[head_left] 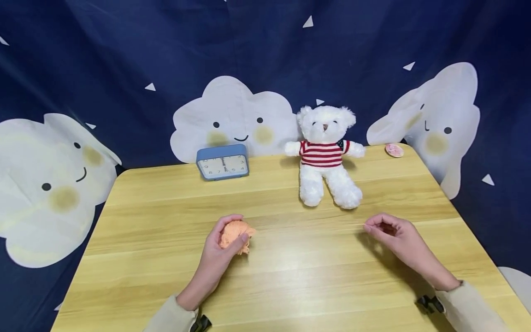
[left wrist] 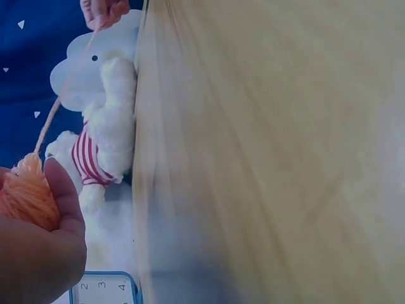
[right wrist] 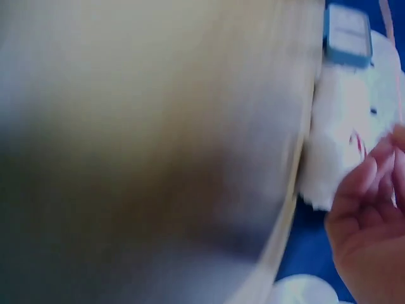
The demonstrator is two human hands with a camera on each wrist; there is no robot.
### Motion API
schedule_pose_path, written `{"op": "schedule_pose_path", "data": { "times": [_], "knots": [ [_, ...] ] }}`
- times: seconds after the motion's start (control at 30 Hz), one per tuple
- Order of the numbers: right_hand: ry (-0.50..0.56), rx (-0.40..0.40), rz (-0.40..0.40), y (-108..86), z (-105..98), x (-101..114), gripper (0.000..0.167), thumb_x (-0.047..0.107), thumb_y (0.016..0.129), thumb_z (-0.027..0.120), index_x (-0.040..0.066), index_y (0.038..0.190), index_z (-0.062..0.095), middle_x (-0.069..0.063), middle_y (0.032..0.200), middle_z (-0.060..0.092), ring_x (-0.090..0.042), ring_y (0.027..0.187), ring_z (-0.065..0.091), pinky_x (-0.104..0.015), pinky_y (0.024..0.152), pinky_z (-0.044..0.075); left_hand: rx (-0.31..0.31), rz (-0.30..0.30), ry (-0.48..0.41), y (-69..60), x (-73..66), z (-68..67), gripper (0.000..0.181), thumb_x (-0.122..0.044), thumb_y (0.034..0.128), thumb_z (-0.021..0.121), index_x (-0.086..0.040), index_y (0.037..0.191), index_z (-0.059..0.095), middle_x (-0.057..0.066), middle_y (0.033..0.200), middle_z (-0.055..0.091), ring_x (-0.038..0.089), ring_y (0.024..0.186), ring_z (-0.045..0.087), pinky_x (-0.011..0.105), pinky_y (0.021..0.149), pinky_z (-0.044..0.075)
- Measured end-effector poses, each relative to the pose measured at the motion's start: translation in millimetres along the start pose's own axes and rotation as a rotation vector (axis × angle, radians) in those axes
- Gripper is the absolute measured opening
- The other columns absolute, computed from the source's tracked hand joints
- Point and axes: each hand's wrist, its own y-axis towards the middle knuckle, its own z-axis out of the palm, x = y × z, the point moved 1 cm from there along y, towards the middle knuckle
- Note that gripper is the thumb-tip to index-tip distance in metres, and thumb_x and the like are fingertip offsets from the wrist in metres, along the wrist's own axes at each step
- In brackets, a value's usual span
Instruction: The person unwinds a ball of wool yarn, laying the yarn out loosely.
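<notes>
An orange ball of yarn [head_left: 234,236] sits in the left hand [head_left: 219,251], the thumb across its near side and the fingers curled round behind it. From the ball [left wrist: 28,199] a strand of yarn [left wrist: 49,125] runs to the right hand [left wrist: 105,11] in the left wrist view. Over the right part of the table, the right hand [head_left: 400,240] pinches the strand's end between thumb and index finger, the other fingers curled. Both hands are held apart above the table top. In the right wrist view the right hand [right wrist: 373,221] shows at the right edge.
A blue clock [head_left: 223,162] stands at the back of the wooden table [head_left: 137,240]. Right of it, a white teddy bear [head_left: 326,152] in a red-striped shirt sits against the dark blue curtain [head_left: 265,41]. A small pink round item [head_left: 394,150] lies at the back right corner.
</notes>
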Motion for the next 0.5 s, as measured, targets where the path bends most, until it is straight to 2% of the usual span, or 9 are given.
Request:
{"op": "schedule_pose_path", "data": {
  "times": [0.13,0.33,0.5],
  "knots": [
    [-0.155,0.042,-0.020,3.7,-16.8,-8.4,0.011,0.001,0.100,0.079,0.011,0.104,0.080,-0.001,0.082,0.070,-0.008,0.068,0.055,-0.024,0.053,0.044,-0.025,0.030,-0.005,0.9,-1.7,-1.5,0.047,0.000,0.1007,0.076,-0.005,0.144,0.060,0.015,0.133,0.060,0.023,0.111,0.061,0.025,0.089,0.058],
    [-0.397,0.064,-0.091,10.9,-33.1,-17.0,0.014,0.001,0.096,0.082,0.015,0.098,0.080,0.012,0.081,0.064,-0.004,0.072,0.053,-0.020,0.059,0.044,-0.058,0.056,-0.018,3.5,-2.1,-1.2,0.050,0.006,0.1004,0.073,0.005,0.147,0.054,0.015,0.133,0.059,0.020,0.109,0.061,0.023,0.088,0.059],
    [-0.496,0.093,-0.029,15.4,-39.8,-23.3,0.012,0.003,0.096,0.083,0.015,0.098,0.079,0.012,0.088,0.068,-0.005,0.078,0.057,-0.025,0.067,0.050,-0.100,0.062,-0.005,7.3,-1.9,0.9,0.047,0.005,0.1011,0.073,0.005,0.145,0.055,0.017,0.133,0.060,0.020,0.111,0.061,0.022,0.089,0.058]
  ]
}}
